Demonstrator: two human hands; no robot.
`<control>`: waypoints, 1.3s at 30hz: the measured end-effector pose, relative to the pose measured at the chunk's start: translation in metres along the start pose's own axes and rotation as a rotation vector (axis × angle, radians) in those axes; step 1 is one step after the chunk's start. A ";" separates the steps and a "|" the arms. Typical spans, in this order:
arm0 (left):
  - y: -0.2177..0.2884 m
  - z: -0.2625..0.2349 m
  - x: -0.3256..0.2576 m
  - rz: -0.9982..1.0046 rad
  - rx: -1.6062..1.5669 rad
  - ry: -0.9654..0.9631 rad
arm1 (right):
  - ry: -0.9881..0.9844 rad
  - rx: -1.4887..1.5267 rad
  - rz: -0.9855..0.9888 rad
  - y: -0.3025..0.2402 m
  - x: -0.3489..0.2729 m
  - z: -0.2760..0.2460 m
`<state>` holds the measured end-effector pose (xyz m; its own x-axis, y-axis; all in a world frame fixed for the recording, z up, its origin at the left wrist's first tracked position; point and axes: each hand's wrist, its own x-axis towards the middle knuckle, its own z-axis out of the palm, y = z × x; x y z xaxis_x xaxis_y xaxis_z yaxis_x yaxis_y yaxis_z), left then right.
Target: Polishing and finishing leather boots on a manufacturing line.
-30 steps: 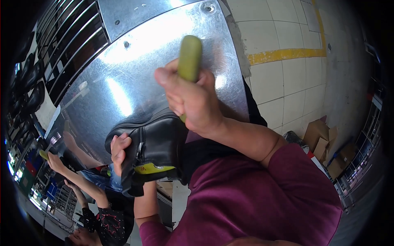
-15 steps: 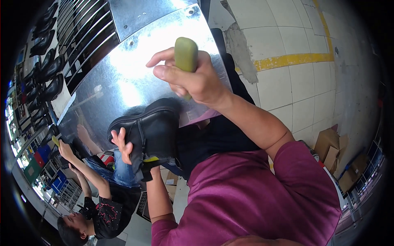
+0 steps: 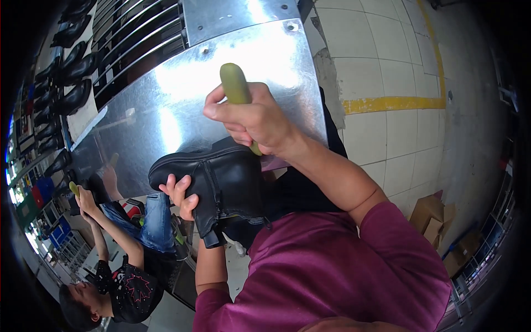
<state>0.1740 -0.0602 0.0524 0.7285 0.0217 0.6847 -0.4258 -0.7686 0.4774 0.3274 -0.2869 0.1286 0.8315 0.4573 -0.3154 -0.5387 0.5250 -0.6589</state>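
A black ankle boot (image 3: 235, 182) with a side zip lies tilted against the near edge of the metal table, its toe to the left and its sole facing the far side. My left hand (image 3: 180, 193) grips it from below, fingers curled onto the upper near the toe. In my right hand (image 3: 251, 113) is a yellow-green bar with rounded ends (image 3: 235, 83), closed in the fist just above the boot's heel. One end of the bar sticks out past my thumb, and the lower end shows below the fist near the heel. Whether it touches the boot I cannot tell.
The shiny metal table (image 3: 182, 99) meets a rack of metal bars (image 3: 138, 39) at the far left. Several black boots (image 3: 72, 99) stand in rows beyond. A co-worker (image 3: 130, 271) sits at the left, holding a similar yellow-green bar. Cardboard boxes (image 3: 428, 216) lie at the right.
My right hand has come down toward the boot's heel with the bar, which has tilted. The boot has swung slightly, and my left fingers sit further onto its upper. The view has shifted a little.
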 end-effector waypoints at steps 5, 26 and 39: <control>0.015 0.007 0.013 0.021 -0.030 0.010 | -0.078 -0.194 0.018 -0.004 0.012 0.018; 0.006 0.006 0.002 0.065 -0.034 0.018 | -0.173 -0.245 0.007 0.030 0.047 0.069; 0.005 0.018 -0.003 0.073 -0.034 0.157 | 0.032 0.033 -0.114 0.004 -0.018 0.005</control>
<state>0.1792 -0.0752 0.0430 0.6034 0.0682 0.7945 -0.4942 -0.7500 0.4397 0.3100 -0.2892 0.1350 0.8914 0.3702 -0.2615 -0.4438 0.5959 -0.6692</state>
